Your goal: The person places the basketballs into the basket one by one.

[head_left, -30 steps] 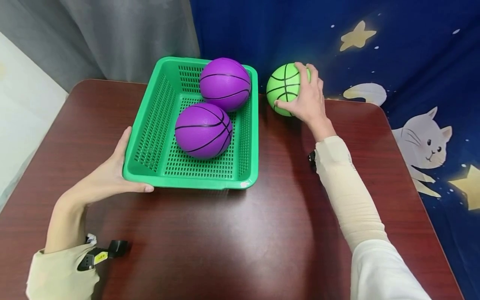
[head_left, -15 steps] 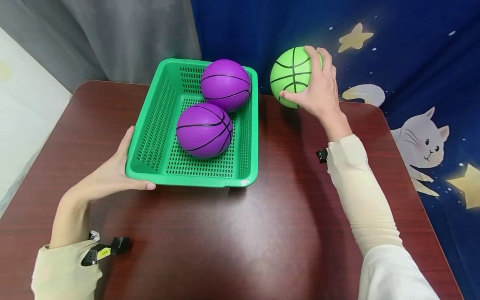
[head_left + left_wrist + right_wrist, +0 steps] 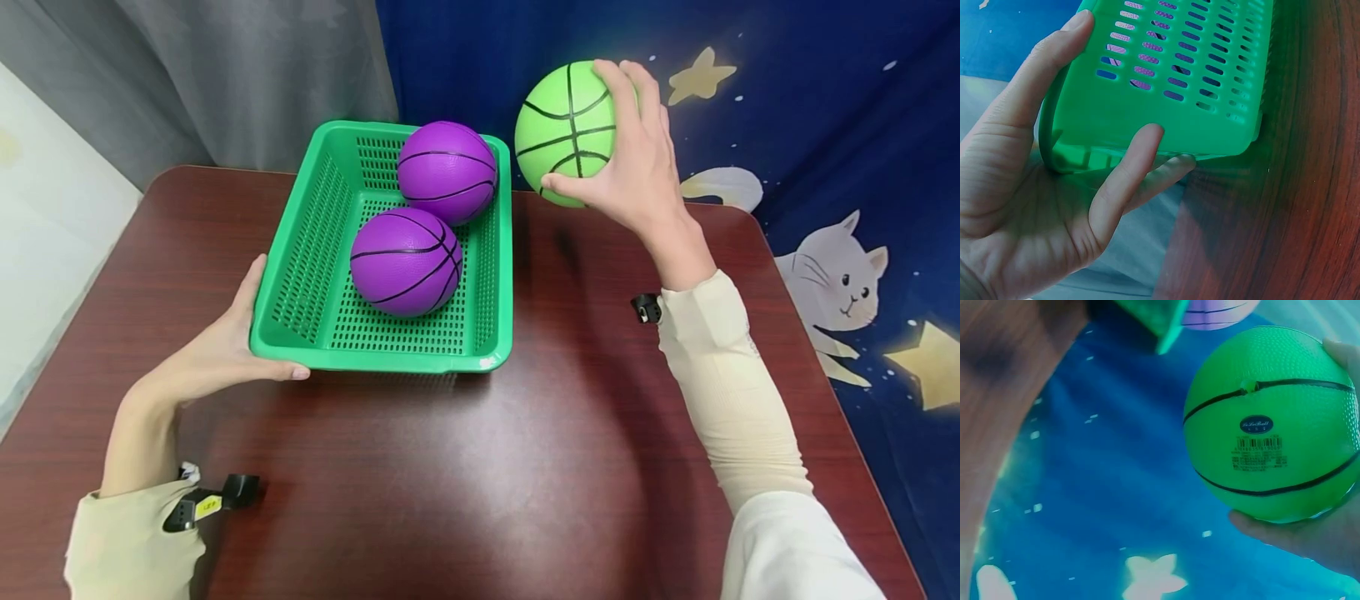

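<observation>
A green plastic basket (image 3: 382,360) stands on the table with two purple basketballs inside, one nearer (image 3: 405,265) and one at the back right corner (image 3: 444,171). At the basket's front left corner, my left hand (image 3: 206,354) holds on, thumb along the front rim and fingers against the left wall. Seen from the left wrist, thumb and fingers straddle the corner of the slotted wall (image 3: 1210,125). My right hand (image 3: 641,162) grips a light green basketball (image 3: 562,142) from its right side, raised off the table just right of the basket. Printed text and a barcode show on it in the right wrist view.
The dark red wooden table (image 3: 450,483) extends in front of the basket and to both sides. Behind it hang a grey curtain (image 3: 262,75) and a blue curtain (image 3: 787,100) with stars and a cat.
My right hand has lifted the green basketball up off the table, first drifting right, then back left nearer the basket. My left hand and the basket have stayed about where they were.
</observation>
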The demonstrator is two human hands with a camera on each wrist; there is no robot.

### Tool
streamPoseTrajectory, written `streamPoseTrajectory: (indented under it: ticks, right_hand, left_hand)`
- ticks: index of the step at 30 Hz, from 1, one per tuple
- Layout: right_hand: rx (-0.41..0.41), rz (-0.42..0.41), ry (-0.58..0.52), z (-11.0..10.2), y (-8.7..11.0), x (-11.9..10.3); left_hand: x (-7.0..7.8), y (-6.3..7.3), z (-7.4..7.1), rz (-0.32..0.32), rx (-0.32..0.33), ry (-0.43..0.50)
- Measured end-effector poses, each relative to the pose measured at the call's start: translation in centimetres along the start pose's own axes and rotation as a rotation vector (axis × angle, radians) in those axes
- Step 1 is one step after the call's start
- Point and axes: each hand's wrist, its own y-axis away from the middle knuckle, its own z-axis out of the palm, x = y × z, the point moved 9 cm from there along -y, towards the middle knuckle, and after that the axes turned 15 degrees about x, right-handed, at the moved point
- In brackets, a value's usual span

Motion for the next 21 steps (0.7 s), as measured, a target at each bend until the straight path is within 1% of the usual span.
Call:
streamPoseTrajectory:
  ticks: [4, 8, 14, 21]
  right_hand:
    - [0.037, -0.086, -0.040, -1.1, -0.1, -2.2]
    - [0.059, -0.135, -0.068, -2.2, 0.0, -3.8]
    - [0.021, -0.153, -0.115, -2.8, 0.4, -5.8]
    - [-0.034, -0.203, -0.168, -2.5, 1.6, -8.3]
  left_hand:
    - [0.1, -0.1, 0.0, -0.002, 0.000, 0.001]
    - [0.2, -0.3, 0.2, 0.012, 0.000, -0.005]
    - [-0.1, -0.4, 0.2, 0.006, -0.003, -0.010]
    - [-0.2, -0.6, 0.2, 0.009, 0.004, 0.001]
